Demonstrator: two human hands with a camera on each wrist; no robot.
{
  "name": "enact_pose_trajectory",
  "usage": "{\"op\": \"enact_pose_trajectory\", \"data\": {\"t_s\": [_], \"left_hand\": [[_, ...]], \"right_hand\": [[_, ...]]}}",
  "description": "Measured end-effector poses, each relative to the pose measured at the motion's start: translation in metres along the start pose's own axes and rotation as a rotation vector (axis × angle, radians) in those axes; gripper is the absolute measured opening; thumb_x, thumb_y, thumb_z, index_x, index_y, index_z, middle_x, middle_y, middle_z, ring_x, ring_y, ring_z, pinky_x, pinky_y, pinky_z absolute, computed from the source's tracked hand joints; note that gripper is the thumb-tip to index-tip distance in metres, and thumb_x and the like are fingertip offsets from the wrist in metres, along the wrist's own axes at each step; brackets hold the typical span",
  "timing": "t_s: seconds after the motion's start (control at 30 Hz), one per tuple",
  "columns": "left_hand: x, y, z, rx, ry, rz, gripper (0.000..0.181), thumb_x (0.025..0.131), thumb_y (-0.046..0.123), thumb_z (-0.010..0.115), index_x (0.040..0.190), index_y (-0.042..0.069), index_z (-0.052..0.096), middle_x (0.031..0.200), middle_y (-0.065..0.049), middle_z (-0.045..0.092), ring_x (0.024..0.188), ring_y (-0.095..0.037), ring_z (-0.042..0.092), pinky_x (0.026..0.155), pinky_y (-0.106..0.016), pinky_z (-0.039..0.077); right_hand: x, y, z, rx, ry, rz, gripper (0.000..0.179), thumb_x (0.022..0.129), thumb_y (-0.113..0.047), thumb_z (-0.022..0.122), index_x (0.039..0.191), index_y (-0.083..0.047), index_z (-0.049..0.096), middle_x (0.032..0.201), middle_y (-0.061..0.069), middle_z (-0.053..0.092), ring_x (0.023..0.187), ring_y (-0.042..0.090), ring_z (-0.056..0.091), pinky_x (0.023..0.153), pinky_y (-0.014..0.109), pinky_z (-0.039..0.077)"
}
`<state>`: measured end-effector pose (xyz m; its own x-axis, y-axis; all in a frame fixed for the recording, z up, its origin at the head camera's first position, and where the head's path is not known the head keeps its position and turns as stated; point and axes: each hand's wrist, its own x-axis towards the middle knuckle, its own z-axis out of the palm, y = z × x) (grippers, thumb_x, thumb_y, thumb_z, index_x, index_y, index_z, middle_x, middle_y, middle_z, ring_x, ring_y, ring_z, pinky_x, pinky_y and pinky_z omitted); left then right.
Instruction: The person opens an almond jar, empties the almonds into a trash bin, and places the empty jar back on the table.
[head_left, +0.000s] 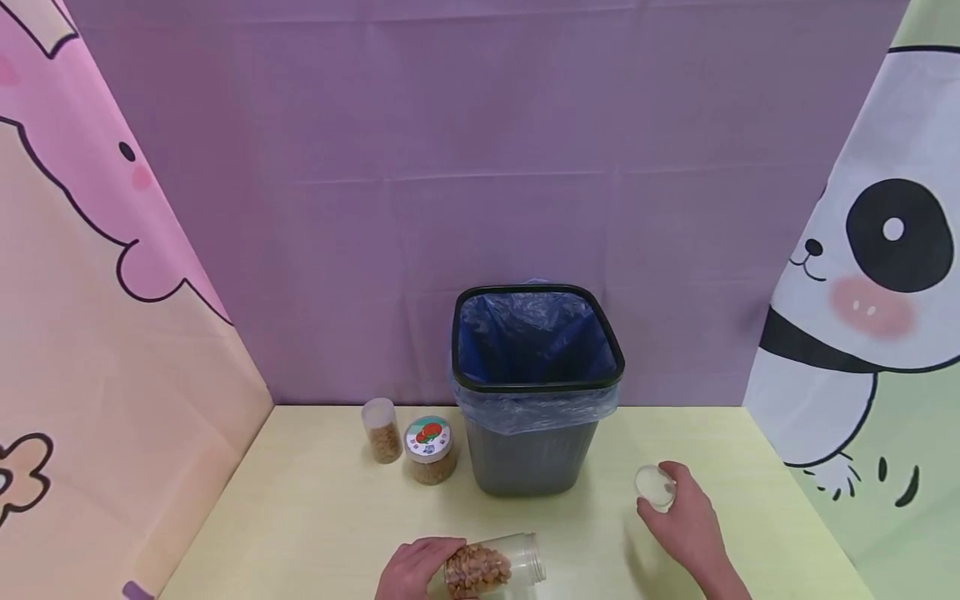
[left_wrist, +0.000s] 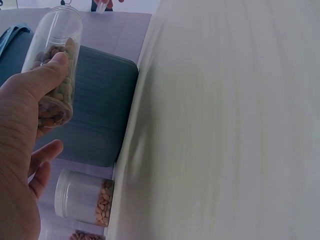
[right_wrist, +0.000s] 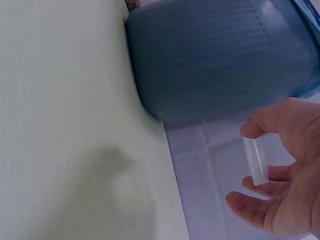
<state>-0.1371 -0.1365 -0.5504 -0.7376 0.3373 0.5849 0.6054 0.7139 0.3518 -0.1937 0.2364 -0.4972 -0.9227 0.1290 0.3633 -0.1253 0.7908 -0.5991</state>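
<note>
My left hand (head_left: pixel 417 568) grips a clear plastic jar (head_left: pixel 497 567) part-filled with brown nuts or kernels. In the head view the jar lies nearly on its side, its uncapped mouth pointing right and the nuts toward its base. In the left wrist view the thumb presses along the jar (left_wrist: pixel 59 65). Over to the right, my right hand (head_left: pixel 688 521) pinches a round translucent lid (head_left: pixel 654 488) by its edges, held above the table. The right wrist view shows this lid (right_wrist: pixel 256 161) edge-on between thumb and fingers.
A grey trash bin (head_left: pixel 531 458) lined with a blue bag (head_left: pixel 536 333) stands at the table's back. Left of it are a jar with a printed lid (head_left: pixel 431 450) and a slimmer container (head_left: pixel 382 432), both holding brown contents. A purple cloth (head_left: pixel 360 208) hangs behind.
</note>
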Motion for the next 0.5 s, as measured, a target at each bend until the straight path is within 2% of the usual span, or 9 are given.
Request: {"op": "enact_pose_trajectory", "data": {"t_s": [0.13,0.27,0.5], "left_hand": [[0.000,0.000,0.000,-0.010,-0.011,0.003,0.058,0.064,0.056,0.068,0.109,0.020,0.060,0.101,0.015,0.059,0.091,-0.004,0.054,0.065,-0.026,0.043],[0.000,0.001,0.000,-0.010,0.001,0.010,0.058,0.063,0.056,0.069,0.109,0.020,0.061,0.100,0.016,0.059,0.090,-0.003,0.054,0.064,-0.024,0.043],[0.000,0.003,0.005,-0.031,0.059,0.015,0.059,0.058,0.052,0.075,0.108,0.024,0.060,0.096,0.015,0.060,0.086,-0.002,0.055,0.063,-0.025,0.043]], "right_hand": [[0.007,0.012,-0.005,-0.023,0.017,0.001,0.053,0.064,-0.020,0.076,0.105,0.001,0.050,0.094,0.015,0.054,0.078,0.027,0.053,0.059,0.035,0.039],[0.018,0.023,-0.011,-0.056,-0.002,0.016,0.054,0.065,-0.026,0.076,0.103,0.003,0.050,0.092,0.017,0.051,0.075,0.025,0.049,0.056,0.033,0.037],[0.042,0.052,-0.017,-0.090,-0.092,0.079,0.055,0.068,-0.021,0.069,0.108,0.009,0.047,0.098,0.024,0.049,0.085,0.035,0.049,0.068,0.046,0.039]]}}
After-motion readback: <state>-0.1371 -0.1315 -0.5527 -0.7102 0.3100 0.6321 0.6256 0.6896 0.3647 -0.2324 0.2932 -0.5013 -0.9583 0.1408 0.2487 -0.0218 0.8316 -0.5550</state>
